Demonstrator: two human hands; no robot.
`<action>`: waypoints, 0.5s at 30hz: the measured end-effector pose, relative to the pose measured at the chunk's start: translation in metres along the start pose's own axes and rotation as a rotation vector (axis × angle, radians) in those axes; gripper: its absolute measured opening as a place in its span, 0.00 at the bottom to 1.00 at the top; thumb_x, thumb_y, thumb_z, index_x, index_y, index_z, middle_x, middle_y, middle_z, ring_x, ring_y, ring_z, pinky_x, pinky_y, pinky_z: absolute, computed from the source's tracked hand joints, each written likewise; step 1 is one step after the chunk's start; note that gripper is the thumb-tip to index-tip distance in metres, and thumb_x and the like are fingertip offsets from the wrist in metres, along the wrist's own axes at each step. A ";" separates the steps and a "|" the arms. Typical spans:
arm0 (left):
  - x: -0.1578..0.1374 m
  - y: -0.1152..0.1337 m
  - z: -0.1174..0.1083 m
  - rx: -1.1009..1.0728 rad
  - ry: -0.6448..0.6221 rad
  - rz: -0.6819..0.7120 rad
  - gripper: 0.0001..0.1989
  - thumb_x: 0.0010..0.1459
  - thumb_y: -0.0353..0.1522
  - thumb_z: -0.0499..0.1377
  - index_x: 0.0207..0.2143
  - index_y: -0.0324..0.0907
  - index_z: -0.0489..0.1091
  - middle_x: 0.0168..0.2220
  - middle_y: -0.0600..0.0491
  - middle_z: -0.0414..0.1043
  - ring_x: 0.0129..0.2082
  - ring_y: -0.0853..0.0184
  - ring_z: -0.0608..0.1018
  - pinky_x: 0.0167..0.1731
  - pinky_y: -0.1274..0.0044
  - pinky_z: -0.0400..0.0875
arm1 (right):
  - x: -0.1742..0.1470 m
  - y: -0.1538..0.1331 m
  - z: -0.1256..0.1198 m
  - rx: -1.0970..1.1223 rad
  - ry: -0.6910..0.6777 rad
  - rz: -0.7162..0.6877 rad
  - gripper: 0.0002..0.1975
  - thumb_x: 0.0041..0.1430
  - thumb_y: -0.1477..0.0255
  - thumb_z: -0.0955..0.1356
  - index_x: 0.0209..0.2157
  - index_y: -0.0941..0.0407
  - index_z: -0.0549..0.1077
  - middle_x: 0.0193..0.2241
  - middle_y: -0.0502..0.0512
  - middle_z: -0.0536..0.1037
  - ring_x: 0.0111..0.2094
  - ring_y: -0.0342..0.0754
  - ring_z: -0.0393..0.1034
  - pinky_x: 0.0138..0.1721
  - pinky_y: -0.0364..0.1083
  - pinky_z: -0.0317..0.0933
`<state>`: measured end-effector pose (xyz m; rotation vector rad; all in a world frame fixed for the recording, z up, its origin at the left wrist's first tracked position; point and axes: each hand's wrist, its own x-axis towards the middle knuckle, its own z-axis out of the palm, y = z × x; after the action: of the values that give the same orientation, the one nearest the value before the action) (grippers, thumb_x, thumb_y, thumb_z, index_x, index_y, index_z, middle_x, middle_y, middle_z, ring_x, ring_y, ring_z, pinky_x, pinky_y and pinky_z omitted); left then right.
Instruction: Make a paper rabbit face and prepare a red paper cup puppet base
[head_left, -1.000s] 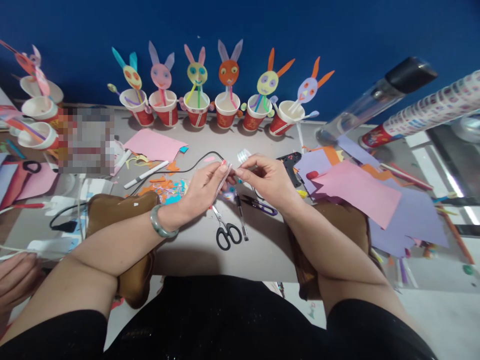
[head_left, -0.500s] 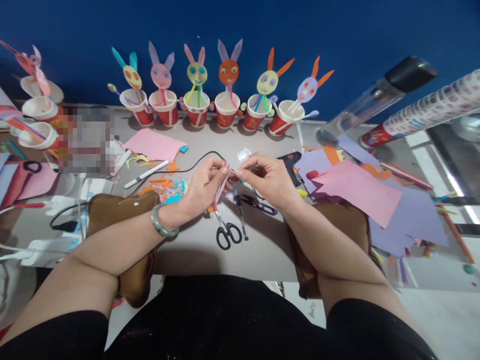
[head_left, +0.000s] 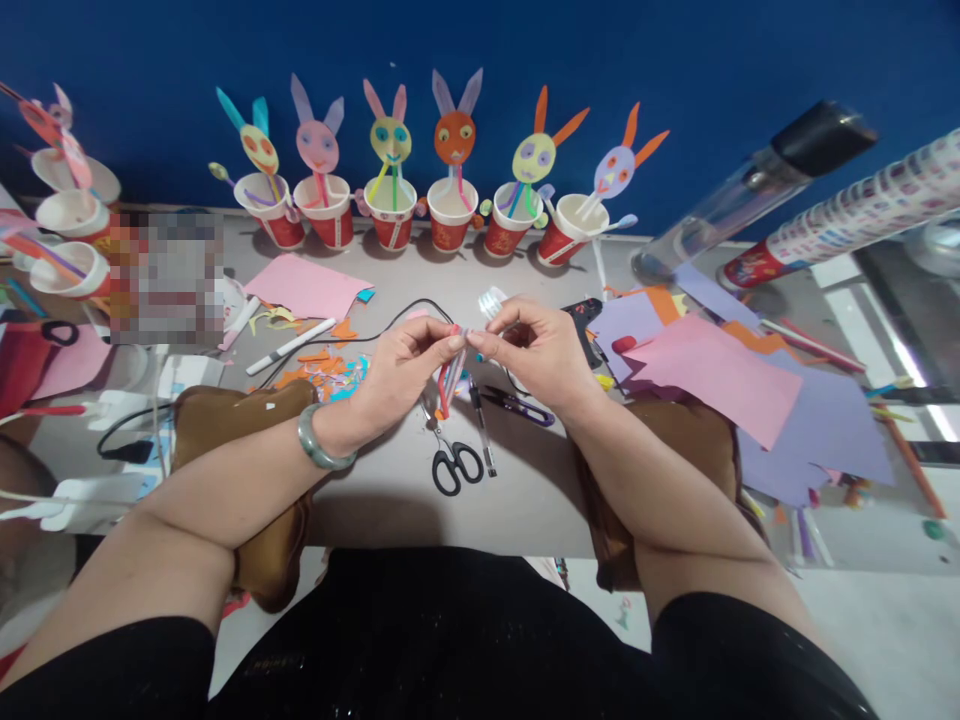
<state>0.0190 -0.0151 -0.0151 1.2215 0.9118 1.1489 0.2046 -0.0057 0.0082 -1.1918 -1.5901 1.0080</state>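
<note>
- Left hand (head_left: 409, 365) is pinching a small bundle of thin strips (head_left: 453, 375), red and pale, between thumb and forefinger.
- Right hand (head_left: 544, 350) is pinching the bundle's upper end too, thumb against forefinger; cannot tell which strips it is gripping.
- Bundle is hanging below the fingertips, mid-table, just above the scissors (head_left: 456, 466); pen (head_left: 484, 430) is lying beside them.
- Done, by the look of it: six red-and-white cups (head_left: 450, 235) are standing along the blue wall (head_left: 480, 40), each bearing a paper rabbit figure (head_left: 454, 138) with eyes and ears. More cups (head_left: 71, 212) are crowding the left edge.
- Left to do, judging by the bundle: it is joining no cup or figure yet, so shaping or fixing seems to be remaining.
- Orange and blue scraps (head_left: 326, 375) are littering the table, suggesting much cutting is already behind.
- Writing: cups are carrying pale marks, too small for reading; shirt (head_left: 450, 640) is showing faint lettering, illegible. No brand is coming through.
</note>
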 end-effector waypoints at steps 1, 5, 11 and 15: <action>0.000 0.000 0.000 -0.022 -0.012 -0.016 0.12 0.59 0.41 0.69 0.31 0.42 0.76 0.28 0.55 0.72 0.28 0.74 0.71 0.30 0.79 0.68 | 0.000 0.000 0.000 0.006 -0.002 -0.002 0.24 0.48 0.50 0.78 0.25 0.55 0.71 0.26 0.46 0.71 0.21 0.36 0.55 0.22 0.43 0.51; 0.002 -0.002 -0.001 -0.146 -0.042 -0.109 0.15 0.56 0.44 0.71 0.32 0.41 0.77 0.30 0.54 0.75 0.30 0.73 0.75 0.32 0.79 0.71 | 0.001 0.001 -0.001 0.027 0.004 -0.016 0.24 0.47 0.51 0.79 0.25 0.55 0.71 0.27 0.46 0.70 0.21 0.36 0.55 0.22 0.43 0.50; 0.004 -0.001 0.002 -0.331 -0.027 -0.209 0.16 0.48 0.41 0.75 0.33 0.41 0.79 0.30 0.55 0.76 0.31 0.72 0.78 0.32 0.80 0.74 | 0.001 0.005 -0.001 0.052 0.003 -0.030 0.24 0.47 0.50 0.79 0.27 0.55 0.72 0.28 0.46 0.71 0.21 0.35 0.56 0.21 0.43 0.50; 0.005 0.002 0.002 -0.366 -0.014 -0.250 0.16 0.47 0.40 0.76 0.32 0.40 0.78 0.29 0.56 0.76 0.28 0.75 0.76 0.29 0.82 0.72 | 0.002 0.006 -0.002 0.040 -0.006 -0.045 0.22 0.50 0.51 0.78 0.28 0.55 0.73 0.28 0.47 0.72 0.22 0.36 0.58 0.22 0.42 0.52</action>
<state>0.0215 -0.0105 -0.0127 0.7940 0.7775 1.0482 0.2080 -0.0023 0.0033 -1.1226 -1.5876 1.0105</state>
